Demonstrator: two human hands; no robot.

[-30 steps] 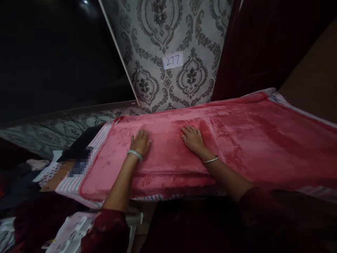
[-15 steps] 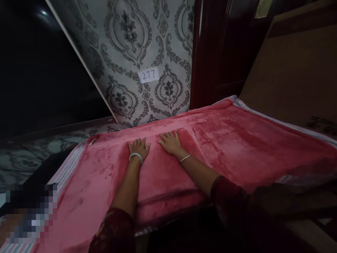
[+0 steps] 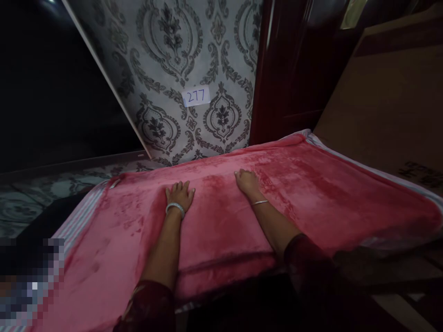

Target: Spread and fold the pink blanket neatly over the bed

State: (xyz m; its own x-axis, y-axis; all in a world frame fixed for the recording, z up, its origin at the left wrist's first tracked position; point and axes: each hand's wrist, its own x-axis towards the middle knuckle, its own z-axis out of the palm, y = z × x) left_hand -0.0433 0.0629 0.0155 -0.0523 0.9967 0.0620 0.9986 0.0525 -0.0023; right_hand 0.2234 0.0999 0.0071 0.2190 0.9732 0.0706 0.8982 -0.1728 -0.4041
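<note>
The left hand (image 3: pixel 179 197) lies spread on the red blanket (image 3: pixel 218 219), whose far edge is by the patterned wall (image 3: pixel 214 64). Farther right, toward that edge, rests the right hand (image 3: pixel 247 183), curled; whether it pinches fabric, I cannot tell.

Pink-red plush blanket (image 3: pixel 216 221), spread out, striped edges (image 3: pixel 82 214) showing.

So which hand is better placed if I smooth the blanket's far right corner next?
Probably your right hand: it's on the blanket closer to that corner. Your left hand lies farther left and would have to reach past the right one.
</note>
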